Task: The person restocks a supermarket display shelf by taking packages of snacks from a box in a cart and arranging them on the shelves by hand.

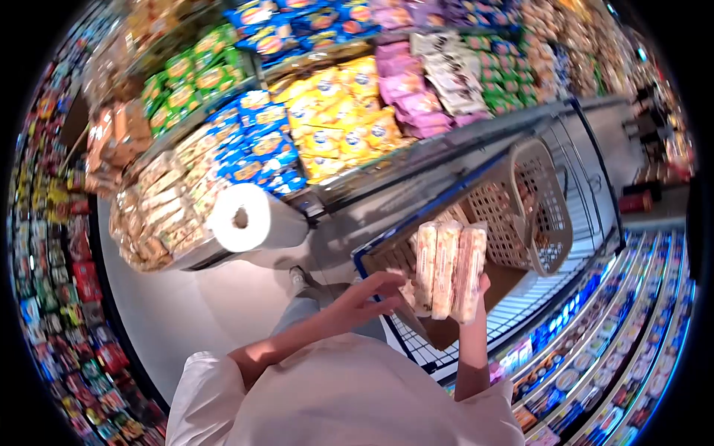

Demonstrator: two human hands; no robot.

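Note:
Three long, clear-wrapped snack packs (450, 271), pale with pinkish flecks, stand side by side over the shopping cart (587, 293). My right hand (483, 286) is closed around them from behind and the right edge, most of its fingers hidden by the packs. To their left is my left hand (375, 293), its fingers apart and stretched toward the lower left of the bundle, where another bit of clear wrapping shows. Beneath the packs, inside the cart, sits a cardboard box (506, 286) with similar pale packs in it.
A beige perforated basket (513, 245) stands in the cart beside the box. Display bins ahead hold yellow bags (327, 119), blue bags (260, 141) and green bags. A white roll (240, 217) stands at the bin's near corner. Lit shelves (595, 349) run along the right.

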